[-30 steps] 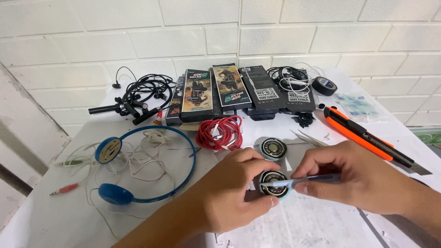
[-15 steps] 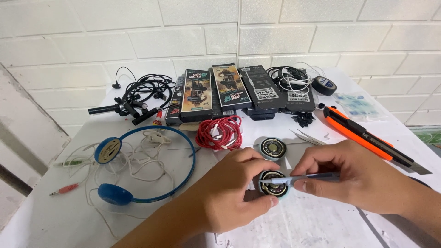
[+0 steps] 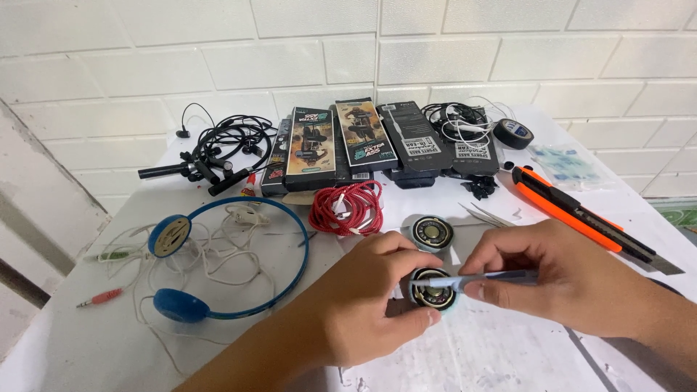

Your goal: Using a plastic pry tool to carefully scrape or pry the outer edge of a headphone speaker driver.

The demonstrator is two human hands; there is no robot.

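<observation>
My left hand (image 3: 370, 297) grips a small round speaker driver (image 3: 432, 292) with a black and metal face, held just above the white table (image 3: 109, 348). Pinched in my right hand (image 3: 559, 279) is a thin grey tool (image 3: 475, 279), maybe tweezers, which lies across the driver's top. A second round driver (image 3: 433, 232) rests on the table just beyond my fingers. To the left lies a blue headband headphone (image 3: 218, 268) with one earcup opened, tangled with white wires.
A coil of red cable (image 3: 347, 207), several boxed earphone packages (image 3: 356, 141), black cables (image 3: 225, 149), a roll of black tape (image 3: 514, 133) and an orange utility knife (image 3: 581, 218) lie along the back and right. A white brick wall stands behind.
My right hand and the grey tool have shifted slightly over the driver. The left hand and everything on the table stay put.
</observation>
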